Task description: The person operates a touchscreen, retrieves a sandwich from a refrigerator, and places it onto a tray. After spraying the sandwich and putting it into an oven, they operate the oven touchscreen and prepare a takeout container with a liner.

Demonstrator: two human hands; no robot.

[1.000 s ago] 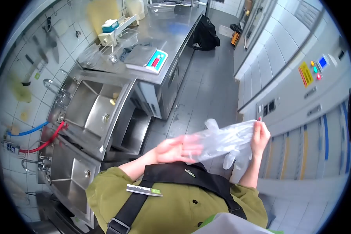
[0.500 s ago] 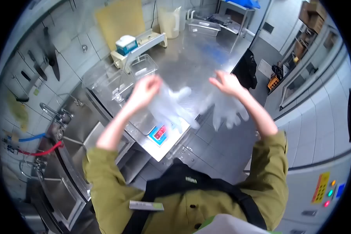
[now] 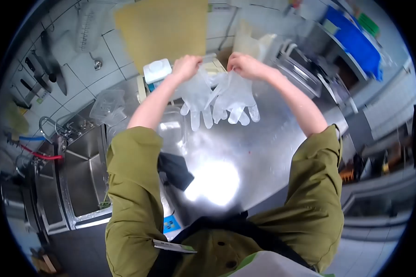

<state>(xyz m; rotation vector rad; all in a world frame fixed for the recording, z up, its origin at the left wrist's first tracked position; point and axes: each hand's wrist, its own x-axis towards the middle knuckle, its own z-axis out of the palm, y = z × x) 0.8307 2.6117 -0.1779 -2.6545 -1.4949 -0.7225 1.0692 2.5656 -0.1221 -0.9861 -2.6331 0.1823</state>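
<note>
My left hand (image 3: 187,68) is closed on the cuff of a translucent disposable glove (image 3: 196,94), which hangs with its fingers pointing down. A second translucent glove (image 3: 235,96) dangles from my right hand (image 3: 246,66), pinched near its cuff. The two gloves hang side by side over the steel table (image 3: 268,147), and their edges overlap in this view. Both hands are bare, with the sleeves pushed up to the elbows. Just left of my left hand stands a white and teal box (image 3: 156,71).
A yellow board (image 3: 162,34) leans on the wall behind my hands. Clear plastic tubs (image 3: 108,108) stand on the left, beside the steel sink (image 3: 85,171). Knives (image 3: 55,67) hang on the wall. A lidded clear container (image 3: 299,76) lies at the back right, near a shelf with blue material (image 3: 353,41).
My hands have come closer together and moved toward the wall with the gloves. The camera view has turned, so the board and table now sit nearer the middle.
</note>
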